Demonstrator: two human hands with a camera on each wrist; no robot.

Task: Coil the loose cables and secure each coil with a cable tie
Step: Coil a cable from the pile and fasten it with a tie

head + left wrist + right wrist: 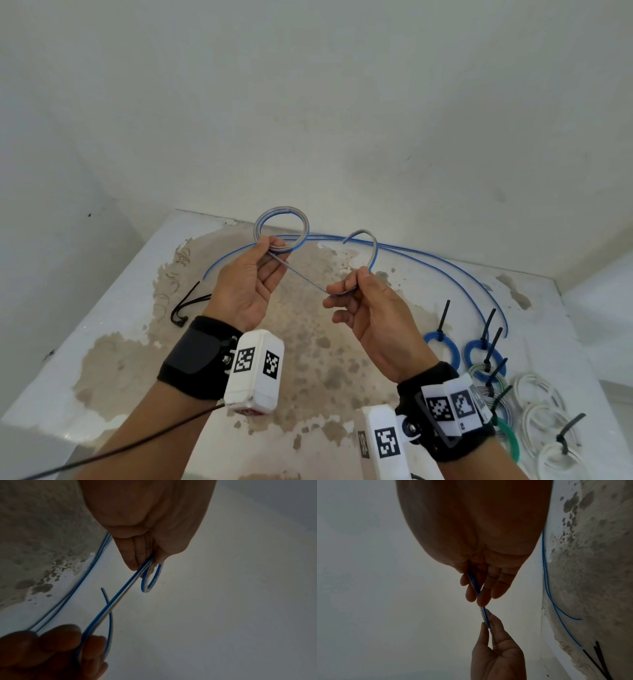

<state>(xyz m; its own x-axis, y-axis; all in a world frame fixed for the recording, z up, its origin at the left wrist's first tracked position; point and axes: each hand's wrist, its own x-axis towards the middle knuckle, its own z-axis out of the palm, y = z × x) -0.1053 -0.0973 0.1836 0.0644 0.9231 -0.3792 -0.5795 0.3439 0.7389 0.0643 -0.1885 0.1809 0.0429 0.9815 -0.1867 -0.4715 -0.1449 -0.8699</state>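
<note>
A blue-and-white flat cable is held up above the table. My left hand (265, 255) pinches a small coil (281, 229) of it between thumb and fingers; the left wrist view shows that coil (150, 578) edge-on under the fingertips. From the coil a straight stretch (296, 274) runs to my right hand (346, 291), which pinches the cable where it bends. The free end (363, 238) curves up above the right hand. In the right wrist view the cable (483, 613) spans between both hands.
Long loose blue cables (455, 274) lie along the far side of the worn white table (102, 308). Loose black cable ties (186, 305) lie at the left. Several tied coils, blue (442, 349), green and white (541, 390), sit at the right. Walls close the back and left.
</note>
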